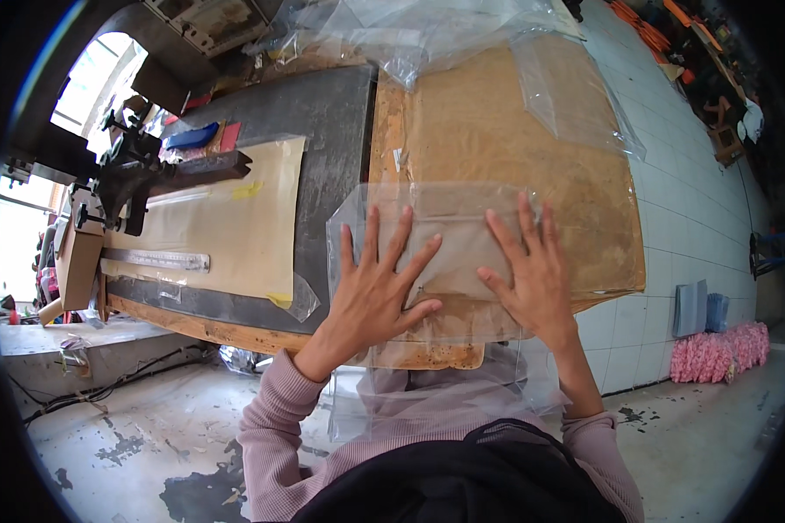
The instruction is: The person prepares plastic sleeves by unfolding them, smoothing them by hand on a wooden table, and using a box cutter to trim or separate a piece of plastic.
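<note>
the left hand (377, 283) and right hand (534, 283) lie, fingers spread apart, on clear plastic (458, 228) looking already flattened beneath the fingertips, its nearer part hanging loose below the palms.

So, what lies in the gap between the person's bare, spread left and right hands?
In the head view, a clear, flexible plastic sheet lies between the left hand and right hand, over the brown tabletop.
</note>
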### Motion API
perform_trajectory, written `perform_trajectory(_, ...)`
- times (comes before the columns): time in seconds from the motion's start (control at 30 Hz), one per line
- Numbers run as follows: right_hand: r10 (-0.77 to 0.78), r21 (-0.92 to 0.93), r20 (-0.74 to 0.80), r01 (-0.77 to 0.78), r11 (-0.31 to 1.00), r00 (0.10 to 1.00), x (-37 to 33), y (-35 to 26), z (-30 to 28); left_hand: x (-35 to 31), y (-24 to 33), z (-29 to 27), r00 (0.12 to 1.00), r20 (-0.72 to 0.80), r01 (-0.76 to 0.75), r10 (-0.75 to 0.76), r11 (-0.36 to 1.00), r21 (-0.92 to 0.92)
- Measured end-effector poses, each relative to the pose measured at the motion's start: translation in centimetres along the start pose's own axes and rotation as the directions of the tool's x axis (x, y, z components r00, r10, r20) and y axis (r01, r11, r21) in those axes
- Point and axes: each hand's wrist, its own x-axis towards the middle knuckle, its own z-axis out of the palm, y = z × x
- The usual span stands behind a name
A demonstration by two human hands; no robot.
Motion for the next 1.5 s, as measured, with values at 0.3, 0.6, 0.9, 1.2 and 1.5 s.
perform_trajectory(0.3,0.082,0.041,-0.013,-0.081,0.996,0.997,0.3,1.3,-0.7,-0.4,0.3,-0.4,0.983,-0.019,0.181,-0.182,0.983,-0.027)
perform_trajectory(0.6,0.402,0.617,-0.131,-0.242,0.748,0.906,2.0,4.7,0.2,5.0,-0.5,-6.2,0.926,0.322,0.180,-0.196,0.980,0.081)
perform_trajectory(0.9,0.501,0.812,0.031,-0.315,0.492,0.865,2.1,3.6,0.2,18.1,0.4,0.3,0.832,0.025,-0.466,0.554,0.722,-0.512)
perform_trajectory(1.2,0.564,0.936,0.079,-0.256,0.242,0.822,2.1,2.8,0.3,19.7,-0.3,2.0,0.807,-0.002,-0.439,0.591,0.597,-0.671)
perform_trajectory(1.5,0.543,0.984,0.134,-0.176,0.026,0.829,2.5,2.9,0.6,19.3,-0.2,1.9,0.873,-0.019,-0.300,0.488,0.505,-0.809)
